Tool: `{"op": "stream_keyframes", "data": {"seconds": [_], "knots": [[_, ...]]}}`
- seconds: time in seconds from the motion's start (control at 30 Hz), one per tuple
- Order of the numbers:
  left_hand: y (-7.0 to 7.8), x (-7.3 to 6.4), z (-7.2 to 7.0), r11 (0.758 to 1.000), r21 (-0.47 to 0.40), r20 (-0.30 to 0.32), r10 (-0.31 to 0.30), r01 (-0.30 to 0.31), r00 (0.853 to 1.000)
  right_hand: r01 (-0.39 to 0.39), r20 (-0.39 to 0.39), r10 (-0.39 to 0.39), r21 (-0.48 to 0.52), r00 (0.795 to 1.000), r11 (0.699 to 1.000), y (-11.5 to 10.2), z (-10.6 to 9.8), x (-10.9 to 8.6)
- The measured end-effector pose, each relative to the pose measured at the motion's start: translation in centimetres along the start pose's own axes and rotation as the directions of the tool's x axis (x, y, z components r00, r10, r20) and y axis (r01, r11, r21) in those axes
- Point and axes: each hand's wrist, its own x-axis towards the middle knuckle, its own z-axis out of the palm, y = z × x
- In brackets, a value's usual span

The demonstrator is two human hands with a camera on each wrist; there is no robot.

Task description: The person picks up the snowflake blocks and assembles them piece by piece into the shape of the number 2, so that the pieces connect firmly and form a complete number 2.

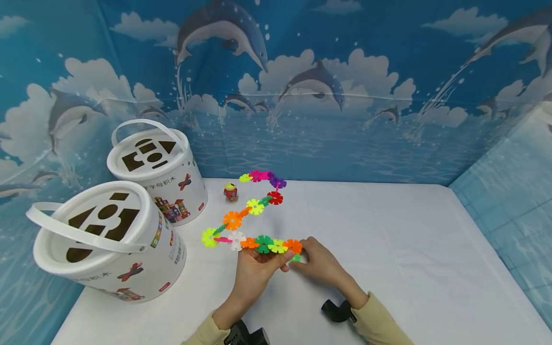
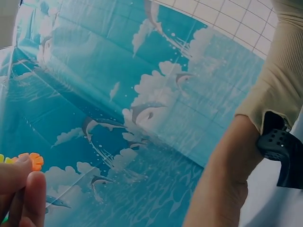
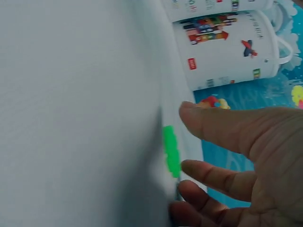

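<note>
A winding chain of colourful flower-shaped interlocking discs [image 1: 233, 221] rises over the table in the head view. My left hand [image 1: 255, 274] pinches its near row, close to the right end, under the green, yellow and orange discs. At that end, a bright green disc [image 3: 171, 151] appears edge-on in the right wrist view. Beside it is my right hand [image 1: 322, 264], its thumb and fingers spread apart; the index fingertip is very near or touching the disc. In the left wrist view, the left thumb lies against an orange disc [image 2: 36, 161], and most of the chain is out of frame.
Two white lidded buckets [image 1: 151, 261] with handles and shaped lid holes stand at the left of the white-covered table [image 1: 388, 239]. A small red and yellow toy figure [image 1: 230, 191] stands behind the chain. A dolphin-print backdrop [image 1: 310, 139] closes off the back.
</note>
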Motion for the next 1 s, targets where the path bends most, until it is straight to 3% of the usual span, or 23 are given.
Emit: {"op": "stream_keyframes", "data": {"seconds": [0.13, 0.3, 0.47, 0.6, 0.7, 0.87, 1.0], "knots": [[0.2, 0.1, 0.0, 1.000, 0.008, -0.006, -0.003, 0.003, 1.000, -0.048, -0.016, 0.047, -0.080, 0.999, 0.996, 0.2, 0.7, 0.0], [0.2, 0.1, -0.1, 1.000, 0.016, -0.013, 0.004, -0.004, 1.000, -0.040, -0.022, 0.039, -0.087, 0.999, 0.995, 0.4, 0.7, 0.0], [0.3, 0.1, -0.2, 1.000, 0.013, -0.017, -0.021, 0.022, 1.000, -0.006, -0.019, 0.007, 0.030, 1.000, 1.000, 0.6, 0.4, -0.3], [0.3, 0.2, -0.3, 1.000, 0.005, -0.019, -0.023, 0.023, 1.000, 0.039, -0.026, -0.034, 0.196, 0.999, 0.980, 0.6, 0.2, -0.6], [0.2, 0.3, -0.3, 1.000, 0.009, -0.023, -0.018, 0.019, 1.000, 0.042, -0.024, -0.035, 0.399, 0.999, 0.916, -0.3, -0.4, -0.9], [0.2, 0.4, -0.4, 1.000, 0.017, -0.031, -0.005, 0.005, 1.000, 0.046, -0.060, -0.005, 0.692, 0.998, 0.721, -3.0, -2.9, -1.8], [0.3, 0.5, -0.5, 1.000, 0.009, -0.035, -0.027, 0.027, 0.999, 0.135, -0.148, -0.037, 0.742, 0.988, 0.656, -4.7, -4.9, -2.9]]}}
